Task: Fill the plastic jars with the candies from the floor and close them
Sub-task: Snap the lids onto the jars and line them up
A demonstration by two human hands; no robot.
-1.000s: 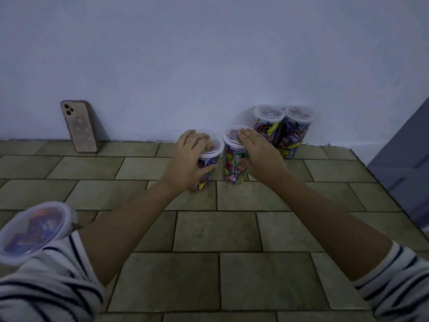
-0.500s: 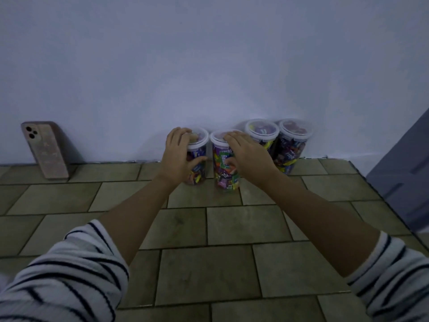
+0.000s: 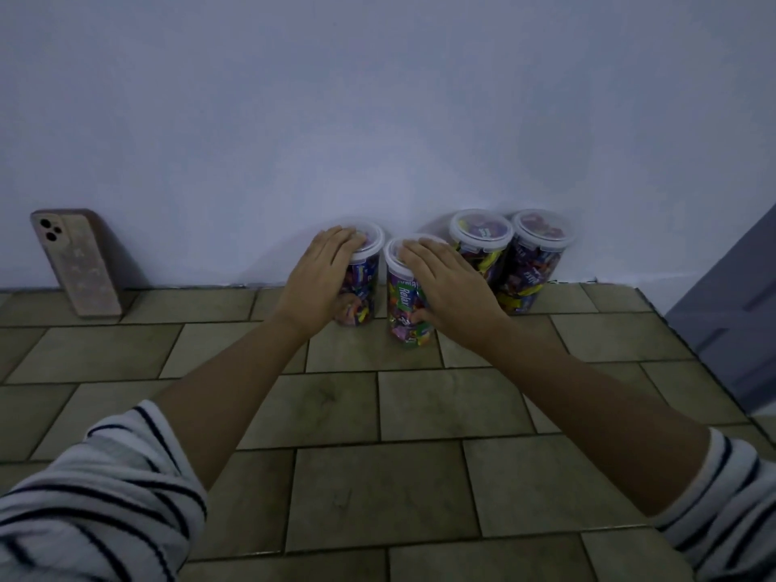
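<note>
Four clear plastic jars full of colourful wrapped candies stand lidded on the tiled floor by the white wall. My left hand (image 3: pixel 321 281) holds the leftmost jar (image 3: pixel 365 283), fingers laid over its lid and thumb round its front. My right hand (image 3: pixel 449 283) holds the second jar (image 3: pixel 403 306) the same way, a little nearer to me. These two jars stand almost side by side. To their right, two more jars (image 3: pixel 481 245) (image 3: pixel 541 254) stand against the wall, touching each other. No loose candies show on the floor.
A phone in a pink case (image 3: pixel 77 262) leans against the wall at the far left. A grey door (image 3: pixel 735 312) closes off the right side. Beige floor tiles (image 3: pixel 378 489) stretch between me and the jars.
Both hands have slid their jars away from me toward the wall, nearly in line with the two jars on the right. A lidded jar by my left sleeve has left the view.
</note>
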